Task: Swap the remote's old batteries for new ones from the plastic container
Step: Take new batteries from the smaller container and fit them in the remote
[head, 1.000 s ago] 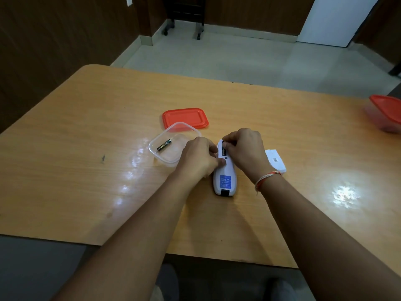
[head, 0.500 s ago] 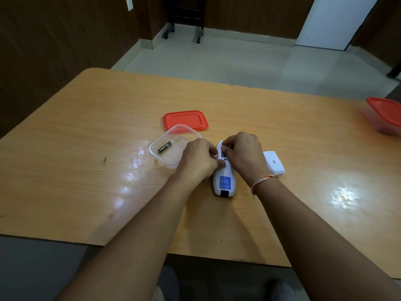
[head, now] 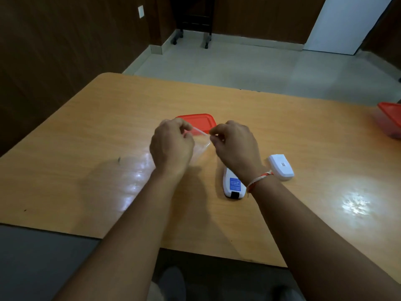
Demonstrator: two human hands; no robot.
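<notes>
Remote [head: 233, 185] now released; both hands [head: 172, 144] [head: 235, 146] lifted over the container [head: 200, 141], curled, contents unclear.

Both forearms reach forward, bare, coming in from the bottom of the view and angling toward each other. The left hand [head: 171, 144] is raised with its back up, fingers curled in loosely. The right hand [head: 235, 144] sits just beside it, fingers curled too, thumb and fingertips close together. A red-and-white thread band [head: 259, 180] wraps the right wrist.
</notes>
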